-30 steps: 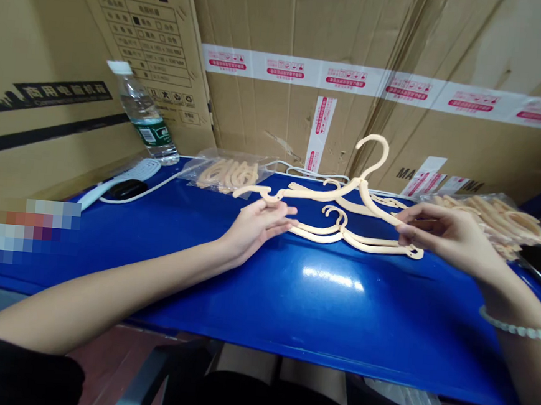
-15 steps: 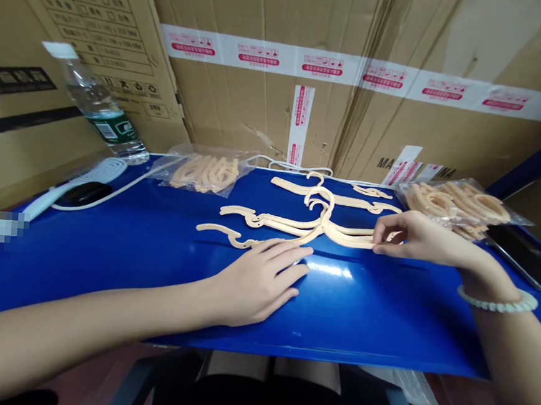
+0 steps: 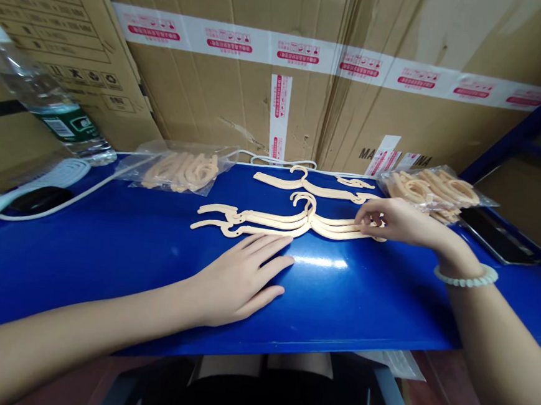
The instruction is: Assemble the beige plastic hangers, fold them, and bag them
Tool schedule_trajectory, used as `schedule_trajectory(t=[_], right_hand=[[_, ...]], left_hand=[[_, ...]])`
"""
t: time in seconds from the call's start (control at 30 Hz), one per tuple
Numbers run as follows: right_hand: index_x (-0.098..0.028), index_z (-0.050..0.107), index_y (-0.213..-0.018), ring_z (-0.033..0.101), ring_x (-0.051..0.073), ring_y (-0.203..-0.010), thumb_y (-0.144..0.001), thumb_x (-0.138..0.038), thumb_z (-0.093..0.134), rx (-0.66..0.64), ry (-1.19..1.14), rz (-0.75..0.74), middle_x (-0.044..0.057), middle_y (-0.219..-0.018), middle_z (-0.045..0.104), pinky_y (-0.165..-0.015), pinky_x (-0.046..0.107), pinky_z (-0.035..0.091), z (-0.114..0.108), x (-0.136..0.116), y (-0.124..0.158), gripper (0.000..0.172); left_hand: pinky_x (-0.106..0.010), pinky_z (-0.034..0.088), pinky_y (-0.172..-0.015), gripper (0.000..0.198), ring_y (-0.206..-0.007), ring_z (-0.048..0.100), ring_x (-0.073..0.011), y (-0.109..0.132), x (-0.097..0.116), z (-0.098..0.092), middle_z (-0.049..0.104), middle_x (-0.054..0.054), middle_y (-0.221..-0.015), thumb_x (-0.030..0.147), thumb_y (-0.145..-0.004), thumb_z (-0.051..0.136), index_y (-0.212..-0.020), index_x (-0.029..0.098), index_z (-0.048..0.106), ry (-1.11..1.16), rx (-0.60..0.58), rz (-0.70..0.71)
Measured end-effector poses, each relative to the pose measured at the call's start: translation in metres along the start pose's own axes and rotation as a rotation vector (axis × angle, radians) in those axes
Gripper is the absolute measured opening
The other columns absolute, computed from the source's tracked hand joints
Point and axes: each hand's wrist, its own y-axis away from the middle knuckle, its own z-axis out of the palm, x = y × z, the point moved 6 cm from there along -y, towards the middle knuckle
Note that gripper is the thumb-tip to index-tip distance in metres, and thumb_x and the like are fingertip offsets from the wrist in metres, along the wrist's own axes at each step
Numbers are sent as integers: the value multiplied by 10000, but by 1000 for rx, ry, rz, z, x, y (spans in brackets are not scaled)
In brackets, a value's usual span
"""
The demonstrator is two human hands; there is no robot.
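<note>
Cream folding clothes hangers (image 3: 273,220) lie close together on the blue table, their hooks overlapping in the middle. My left hand (image 3: 241,275) rests palm down just in front of them, with its fingers stretched out and its fingertips at the front hanger's left arm. Over the right ends of these hangers, my right hand (image 3: 397,222) has its fingers curled around a hanger end, partly hiding it. Behind lies another hanger (image 3: 281,182), its hook pointing away. A small cream hanger piece (image 3: 355,183) sits beyond its right arm.
Clear bags of cream hanger parts lie at the back left (image 3: 179,170) and back right (image 3: 433,187). A water bottle (image 3: 65,124), a pale handheld item (image 3: 42,187) and a white cable (image 3: 113,181) are left. A phone (image 3: 502,236) lies right. Cardboard boxes (image 3: 213,98) stand behind.
The front hanger has come down flat against the other one, its hook dropping back beside the other hook. My right hand has moved with its right end. The view has shifted right.
</note>
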Motion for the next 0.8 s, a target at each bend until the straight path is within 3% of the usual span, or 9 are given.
schedule_trajectory(t=[0.13, 0.37, 0.8], right_hand=[[-186, 712, -1021, 566, 164, -630, -798, -440, 625, 158, 35, 74, 35, -747, 657, -593, 279, 404, -21, 10, 8, 349], [-204, 710, -848, 592, 166, -642, -749, -432, 679, -146, 83, 180, 22, -723, 663, -574, 270, 380, -7, 26, 15, 251], [-211, 685, -812, 610, 180, -655, -776, -364, 617, -194, 97, 192, 27, -730, 685, -581, 278, 407, 6, 29, 8, 171]], left_hand=[[-570, 389, -1143, 399, -1396, 461, -383, 1, 0, 0, 494, -217, -1508, 348, -1011, 500, -1340, 144, 597, 5, 3, -2], [-578, 397, -1116, 404, -1377, 471, -389, 2, 1, 2, 504, -223, -1496, 352, -1025, 465, -1336, 128, 595, -65, 11, 21], [-550, 397, -1132, 392, -1373, 478, -362, -1, -4, 1, 536, -185, -1472, 373, -1005, 505, -1333, 177, 592, 24, 4, -7]])
